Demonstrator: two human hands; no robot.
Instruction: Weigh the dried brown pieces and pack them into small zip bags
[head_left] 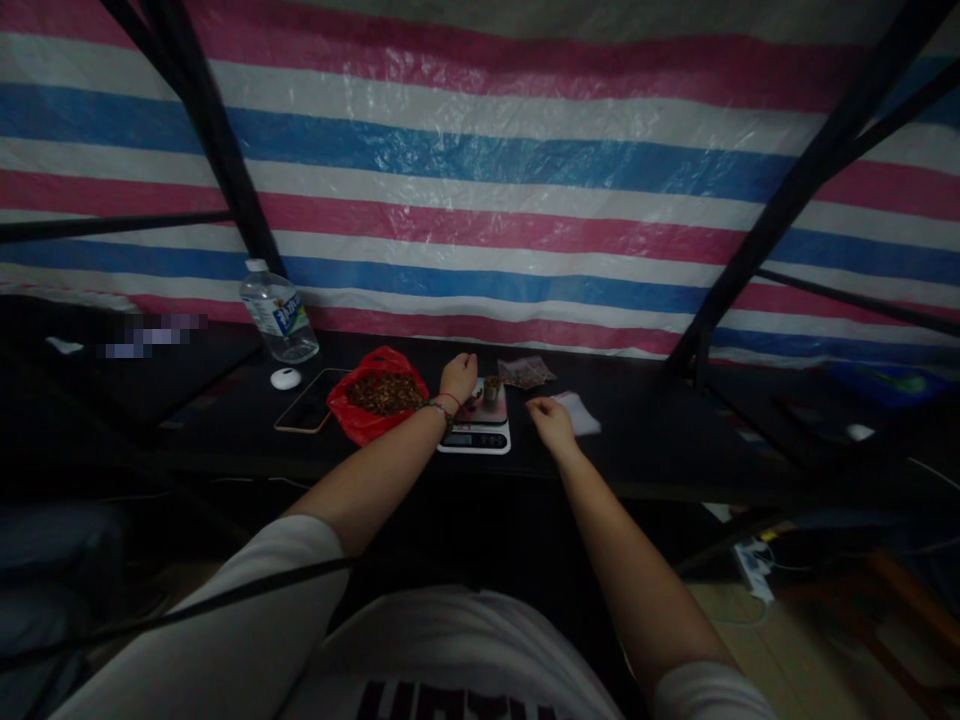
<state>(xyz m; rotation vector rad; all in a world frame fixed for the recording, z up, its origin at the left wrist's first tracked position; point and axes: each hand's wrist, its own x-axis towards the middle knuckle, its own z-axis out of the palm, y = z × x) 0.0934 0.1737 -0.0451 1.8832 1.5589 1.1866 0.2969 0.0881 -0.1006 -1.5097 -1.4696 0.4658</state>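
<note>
My left hand, its fingers curled, is over the left part of a white digital kitchen scale. Whatever it may hold is hidden. A small cup with brown contents stands on the scale's plate, just right of that hand. Right of the scale, my right hand has its fingers pinched together; anything between them is too small to make out. Beside it lies a stack of white flat bags or paper. A clear plastic bag with brown bits lies behind the scale.
Left of the scale sits an open red plastic bag of brown dried pieces. Farther left are a phone, a white earbud-like case and a plastic bottle. Black metal bars frame the desk; striped sheeting hangs behind.
</note>
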